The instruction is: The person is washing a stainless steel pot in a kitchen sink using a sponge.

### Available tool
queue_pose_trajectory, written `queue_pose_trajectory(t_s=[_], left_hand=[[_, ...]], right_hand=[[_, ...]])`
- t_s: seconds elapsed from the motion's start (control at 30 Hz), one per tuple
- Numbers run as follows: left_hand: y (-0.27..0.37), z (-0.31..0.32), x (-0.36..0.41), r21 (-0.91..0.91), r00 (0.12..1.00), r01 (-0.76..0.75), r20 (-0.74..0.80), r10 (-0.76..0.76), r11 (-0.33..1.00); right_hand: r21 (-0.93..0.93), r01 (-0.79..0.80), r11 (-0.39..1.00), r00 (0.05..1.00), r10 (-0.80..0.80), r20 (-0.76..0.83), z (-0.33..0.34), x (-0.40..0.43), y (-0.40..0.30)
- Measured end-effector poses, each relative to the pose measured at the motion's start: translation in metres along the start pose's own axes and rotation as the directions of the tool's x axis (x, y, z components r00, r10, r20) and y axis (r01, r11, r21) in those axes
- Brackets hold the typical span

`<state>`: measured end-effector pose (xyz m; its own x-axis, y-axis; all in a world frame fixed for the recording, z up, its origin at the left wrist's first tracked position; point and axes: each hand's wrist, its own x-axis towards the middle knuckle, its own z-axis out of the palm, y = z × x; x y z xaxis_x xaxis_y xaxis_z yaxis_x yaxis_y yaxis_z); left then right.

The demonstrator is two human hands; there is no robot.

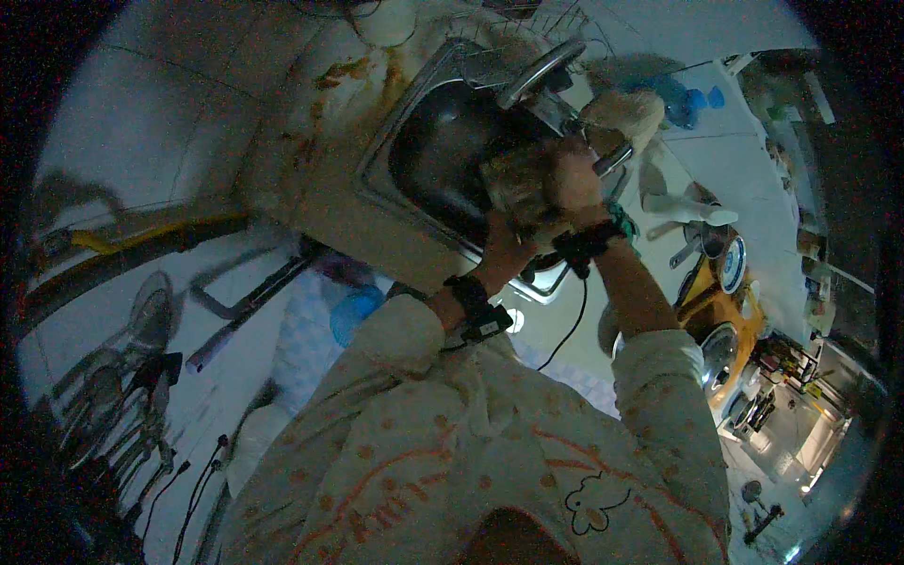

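Observation:
A dark pan or basin (pixel 445 141) fills much of the metal sink (pixel 374 159) before me. My left hand (pixel 505 244) is at the sink's near side, against a dim, brownish object (pixel 519 187) that is too blurred to name. My right hand (pixel 575 180) lies on the right side of the same object, fingers closed around its edge. Both wrists wear dark straps, with a cable hanging from the right one. Just above the hands is the metal faucet (pixel 544 70). Poor light hides most fingertips.
A wire rack (pixel 522 25) stands behind the sink. Right of it are a blue plastic item (pixel 678 102), a blue-patterned plate (pixel 733 265), a metal lid or bowl (pixel 719 353) and an orange board (pixel 752 318). Utensils (pixel 141 395) hang at the left. The counter's left part (pixel 339 92) bears brown stains.

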<state>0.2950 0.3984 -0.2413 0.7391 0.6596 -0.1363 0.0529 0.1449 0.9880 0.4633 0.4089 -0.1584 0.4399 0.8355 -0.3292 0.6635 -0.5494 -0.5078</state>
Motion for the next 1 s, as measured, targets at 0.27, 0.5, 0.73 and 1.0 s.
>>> queue_pose_trajectory(t_s=[0.27,0.5,0.73,1.0], left_hand=[[0.003,-0.011,-0.009,0.218,0.999,-0.009,0.038,0.001,0.976],[-0.027,-0.013,-0.006,0.59,0.969,-0.081,0.236,-0.076,0.803],[-0.012,-0.006,0.004,-0.302,0.984,-0.169,0.006,0.179,0.938],[-0.045,0.006,-0.006,0.262,0.994,-0.112,0.039,0.105,0.959]], right_hand=[[-0.174,0.077,0.982,0.997,-0.081,-0.015,-0.005,0.013,-0.004],[-0.406,0.341,0.848,0.924,-0.381,-0.019,0.049,-0.027,-0.023],[-0.247,0.077,0.966,0.997,-0.07,0.034,-0.01,-0.008,0.008],[-0.273,0.117,0.955,0.967,-0.172,-0.188,0.018,-0.024,0.012]])
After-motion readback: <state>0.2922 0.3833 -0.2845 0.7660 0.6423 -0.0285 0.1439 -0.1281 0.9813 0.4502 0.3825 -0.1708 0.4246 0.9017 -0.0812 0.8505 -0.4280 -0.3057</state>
